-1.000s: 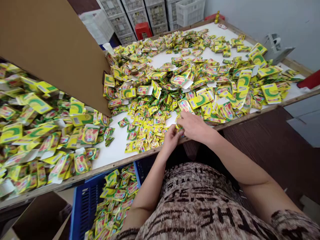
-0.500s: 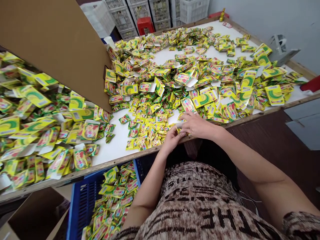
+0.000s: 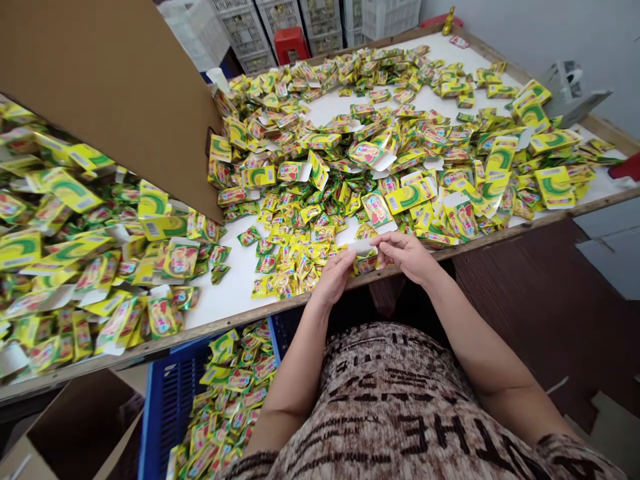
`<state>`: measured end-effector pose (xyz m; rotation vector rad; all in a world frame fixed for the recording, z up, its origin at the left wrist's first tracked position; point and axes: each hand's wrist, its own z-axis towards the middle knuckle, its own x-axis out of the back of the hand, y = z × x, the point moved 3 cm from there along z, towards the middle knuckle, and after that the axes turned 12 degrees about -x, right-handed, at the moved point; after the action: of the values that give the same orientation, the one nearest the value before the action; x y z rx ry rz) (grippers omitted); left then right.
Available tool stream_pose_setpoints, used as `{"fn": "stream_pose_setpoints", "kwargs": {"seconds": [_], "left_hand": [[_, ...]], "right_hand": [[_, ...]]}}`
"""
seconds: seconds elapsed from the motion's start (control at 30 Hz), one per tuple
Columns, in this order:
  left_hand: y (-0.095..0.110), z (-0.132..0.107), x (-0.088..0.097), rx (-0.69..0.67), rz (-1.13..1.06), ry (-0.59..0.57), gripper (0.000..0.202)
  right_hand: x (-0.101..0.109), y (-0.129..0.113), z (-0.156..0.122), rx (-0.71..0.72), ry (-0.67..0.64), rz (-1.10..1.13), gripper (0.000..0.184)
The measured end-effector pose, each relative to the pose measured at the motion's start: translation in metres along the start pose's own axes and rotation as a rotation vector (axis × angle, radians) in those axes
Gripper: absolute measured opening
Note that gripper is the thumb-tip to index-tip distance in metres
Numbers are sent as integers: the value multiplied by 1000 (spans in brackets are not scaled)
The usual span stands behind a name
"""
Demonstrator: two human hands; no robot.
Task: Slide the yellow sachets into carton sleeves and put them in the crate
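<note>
A small yellow carton is at the table edge; its white panel (seemingly plain) shows uppermost.

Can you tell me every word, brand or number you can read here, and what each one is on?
"THE": on the patterned top; its other lettering is unclear.
Held carton: print too small to read.
Yellow-and-green cartons: logos and barcode numbers too small to read.
Sachets: printing too small.
Red-and-white card: too small to read.
</note>
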<state>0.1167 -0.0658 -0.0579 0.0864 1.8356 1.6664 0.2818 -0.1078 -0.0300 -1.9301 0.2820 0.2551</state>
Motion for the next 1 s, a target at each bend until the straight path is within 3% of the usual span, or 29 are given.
{"fn": "stream_pose_setpoints", "kwargs": {"seconds": [0.1, 0.23, 0.43, 0.63, 0.83, 1.0], "left_hand": [[6, 1, -3, 56, -98, -17, 33], [9, 0, -4, 22, -122, 49, 37], [9, 0, -7, -42, -70, 56, 36], [11, 2, 0, -308, 236, 249, 28], [9, 6, -7, -403, 422, 250, 28], [17, 3, -6, -627, 714, 61, 16]], "right_hand": [[-2, -5, 0, 9, 24, 46, 34], [-8, -7, 4, 23, 2, -81, 25], [-8, 1, 20, -138, 101, -6, 19], [-13, -10, 23, 163, 112, -193, 25], [-6, -4, 24, 181, 191, -266, 33], [-5, 0, 11, 257, 155, -252, 28]]}}
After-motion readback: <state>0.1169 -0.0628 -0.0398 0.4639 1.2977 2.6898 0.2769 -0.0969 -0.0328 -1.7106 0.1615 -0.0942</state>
